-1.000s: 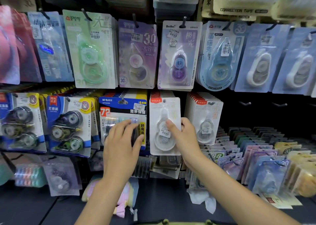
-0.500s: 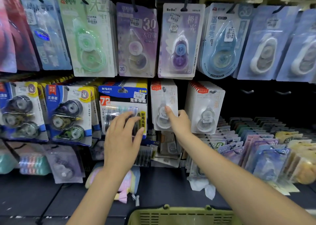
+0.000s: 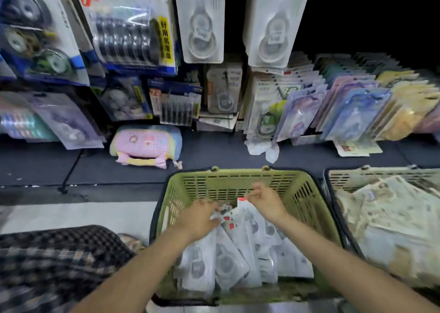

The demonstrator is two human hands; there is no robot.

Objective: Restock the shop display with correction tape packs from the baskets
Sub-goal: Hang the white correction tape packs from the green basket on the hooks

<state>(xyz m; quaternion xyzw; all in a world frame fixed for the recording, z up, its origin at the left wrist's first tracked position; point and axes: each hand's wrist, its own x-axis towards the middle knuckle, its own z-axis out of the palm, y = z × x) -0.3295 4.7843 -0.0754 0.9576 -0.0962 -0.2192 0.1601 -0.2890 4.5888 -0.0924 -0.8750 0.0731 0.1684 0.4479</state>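
- Down inside the green slatted plastic basket (image 3: 307, 193) lie the white carded correction tape packs (image 3: 238, 253), heaped loosely.
- My left hand (image 3: 197, 220) rests spread on the heap; whether it holds anything, I cannot tell.
- My right hand (image 3: 266, 201) looks to pinch one pack's red-tabbed top; blur leaves doubt.
- I'd lift a single pack by its hang-hole end, left hand pinning its neighbours.
- Above hang the matching white packs on the display hooks (image 3: 202, 20), the likely destination.
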